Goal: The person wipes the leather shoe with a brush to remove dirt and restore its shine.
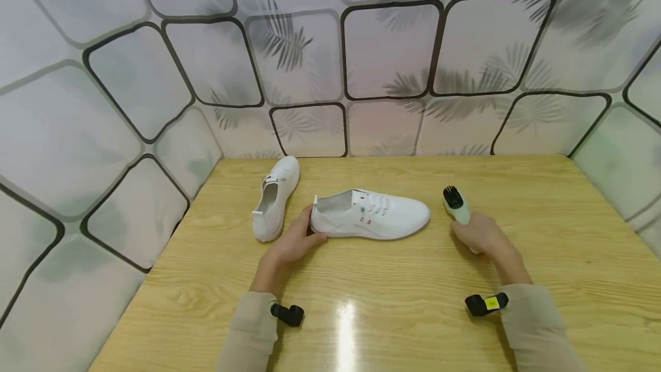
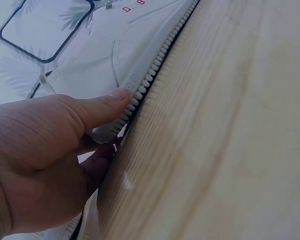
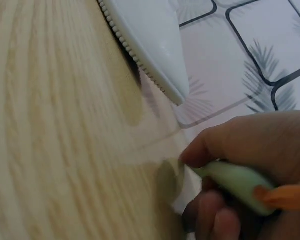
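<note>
A white lace-up shoe [image 1: 397,217] lies sideways across the table, its toe to the right. My left hand [image 1: 295,240] grips it by the heel. In the left wrist view, the thumb [image 2: 112,102] presses on the edge of the ridged sole, with other fingers partly hidden behind the heel. To the right of the toe, my right hand [image 1: 480,234] holds a pale green brush [image 1: 462,214] by its handle, dark bristles facing up. The right wrist view shows an orange piece [image 3: 285,197] at the handle's end. The brush and the shoe are apart.
The second white shoe [image 1: 281,200] stands left of the first, its toe pointing to the back. The wooden table [image 1: 392,303] meets patterned walls [image 1: 392,56] at its back and sides.
</note>
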`<state>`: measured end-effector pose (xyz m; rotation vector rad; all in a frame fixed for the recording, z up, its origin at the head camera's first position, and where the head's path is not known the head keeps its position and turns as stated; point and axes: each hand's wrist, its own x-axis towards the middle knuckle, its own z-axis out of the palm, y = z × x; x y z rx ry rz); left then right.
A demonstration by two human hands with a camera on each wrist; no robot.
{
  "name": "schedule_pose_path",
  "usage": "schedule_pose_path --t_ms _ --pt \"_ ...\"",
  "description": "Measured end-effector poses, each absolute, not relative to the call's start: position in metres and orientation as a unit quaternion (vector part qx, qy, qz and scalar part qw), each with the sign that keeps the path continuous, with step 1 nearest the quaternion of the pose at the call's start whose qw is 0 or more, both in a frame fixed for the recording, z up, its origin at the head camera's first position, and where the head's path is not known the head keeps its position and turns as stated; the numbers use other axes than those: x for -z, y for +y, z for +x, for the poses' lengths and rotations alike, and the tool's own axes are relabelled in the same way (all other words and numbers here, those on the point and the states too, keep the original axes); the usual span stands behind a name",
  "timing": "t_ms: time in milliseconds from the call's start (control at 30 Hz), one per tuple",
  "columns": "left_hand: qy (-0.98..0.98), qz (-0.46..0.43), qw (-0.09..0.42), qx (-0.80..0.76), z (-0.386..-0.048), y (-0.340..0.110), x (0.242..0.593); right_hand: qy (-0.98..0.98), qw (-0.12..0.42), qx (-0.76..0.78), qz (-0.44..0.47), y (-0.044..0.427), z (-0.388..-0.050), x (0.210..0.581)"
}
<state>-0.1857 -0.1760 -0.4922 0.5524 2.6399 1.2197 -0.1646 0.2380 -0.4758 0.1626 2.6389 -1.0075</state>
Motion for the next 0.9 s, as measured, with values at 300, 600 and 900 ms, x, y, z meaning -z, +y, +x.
schedule_pose_path --t_ms 300,600,900 --pt "0.881 0.198 0.094 -0.420 -0.189 -0.181 0.492 0.949 0.181 0.254 0.049 0.234 -0.152 0.469" --pt "0.876 0.208 0.093 -0.424 -0.188 -0.184 0.491 0.944 0.189 0.261 0.064 0.230 -0.140 0.457" --pt "0.878 0.196 0.083 -0.428 -0.185 -0.188 0.496 0.942 0.193 0.270 0.056 0.228 -0.132 0.448"
